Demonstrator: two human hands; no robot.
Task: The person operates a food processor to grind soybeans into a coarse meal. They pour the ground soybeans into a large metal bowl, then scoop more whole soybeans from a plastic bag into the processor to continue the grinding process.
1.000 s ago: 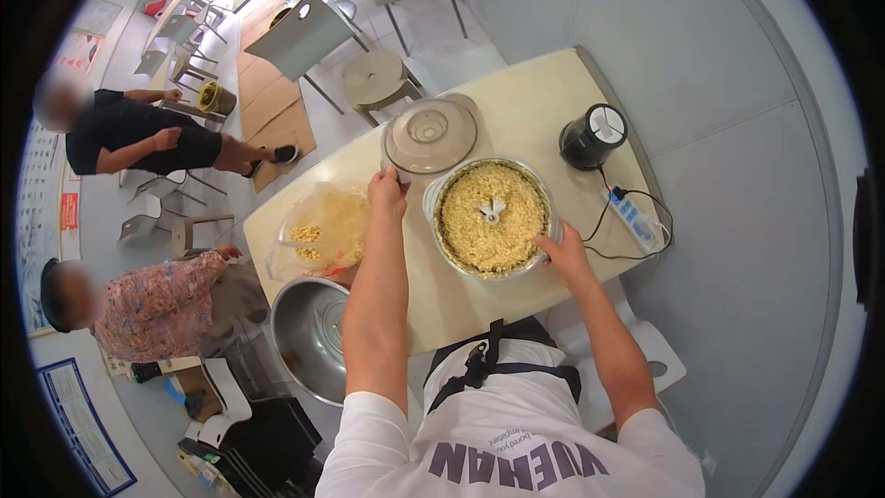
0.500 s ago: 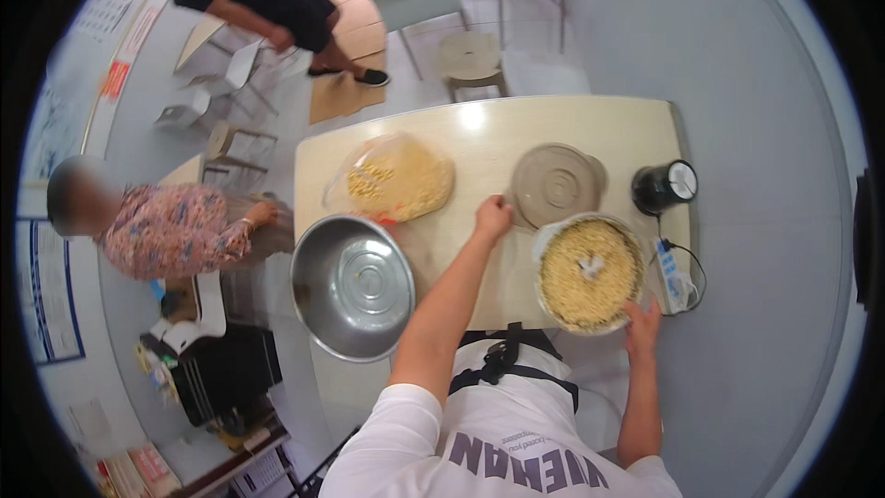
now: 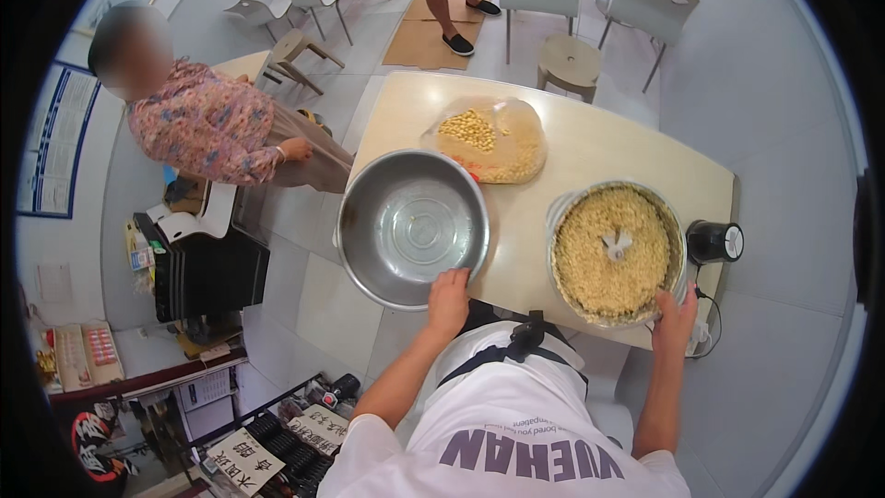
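My left hand (image 3: pixel 449 302) is at the near right rim of a large silver metal basin (image 3: pixel 387 263), its fingers hooked over the edge. The basin has no food in it and stands at the table's near left corner, partly over the edge. My right hand (image 3: pixel 676 318) grips the near right rim of a round pot-like container (image 3: pixel 551 221), thumb inside. Chopped pale-yellow kernels or beans (image 3: pixel 599 263) fill the container around a white blade hub (image 3: pixel 616 242) at its centre. Behind the basin lies a clear plastic bag (image 3: pixel 516 120) of yellow kernels.
A black cylindrical device (image 3: pixel 714 242) with a cord is right of the container on the pale table (image 3: pixel 387 120). A person in a floral shirt (image 3: pixel 198 124) stands at the left. Another person's legs (image 3: pixel 442 0) show beyond the table, near chairs and a stool (image 3: pixel 569 60).
My left hand has moved from beside the brown lid to the basin's rim. My right hand stays on the container. The lid no longer shows. The view has turned left.
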